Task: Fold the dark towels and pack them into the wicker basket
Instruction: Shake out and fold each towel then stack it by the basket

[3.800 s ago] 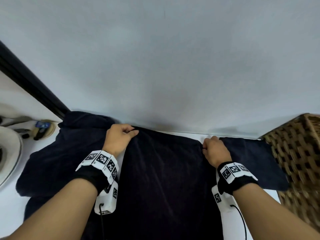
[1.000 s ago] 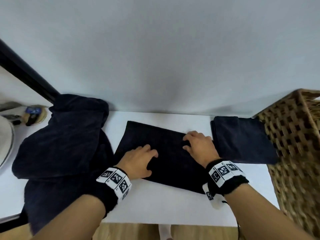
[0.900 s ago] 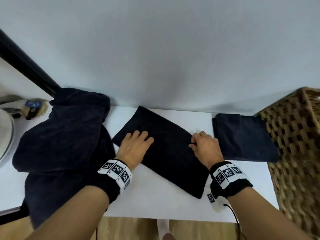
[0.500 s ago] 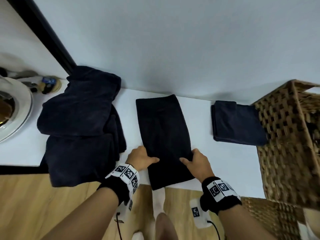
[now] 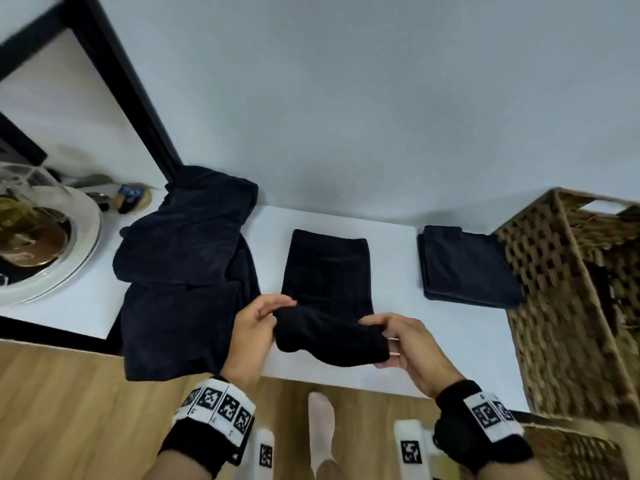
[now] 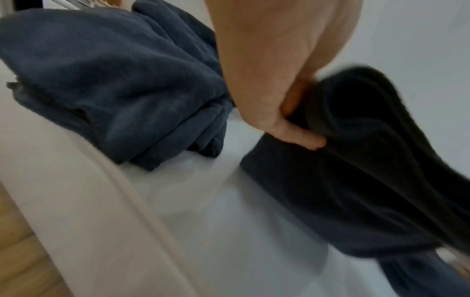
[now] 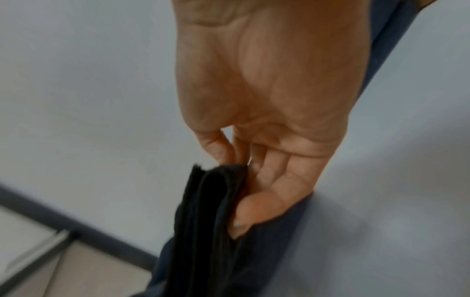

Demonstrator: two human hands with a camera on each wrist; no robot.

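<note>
A dark towel [image 5: 327, 271], folded into a long strip, lies on the white table [image 5: 391, 265] pointing away from me. My left hand [image 5: 258, 323] pinches its near left corner and my right hand [image 5: 391, 336] pinches its near right corner. Both hold the near end [image 5: 332, 337] lifted off the table. The left wrist view shows my left hand [image 6: 292, 112] gripping the raised fold of the towel [image 6: 361, 140]. In the right wrist view my right hand [image 7: 254, 180] holds the towel's edge [image 7: 213, 197]. A folded towel [image 5: 467, 268] lies beside the wicker basket [image 5: 568, 306].
A heap of unfolded dark towels [image 5: 187, 268] lies at the table's left, its lower part hanging over the front edge. A round white-rimmed object [image 5: 86, 258] and small items sit at far left. Wooden floor [image 5: 62, 410] lies below the table edge. A wall stands behind.
The towel was smoothed flat, then turned lengthwise away from me. Both hands went to its near end and have now lifted that end off the table.
</note>
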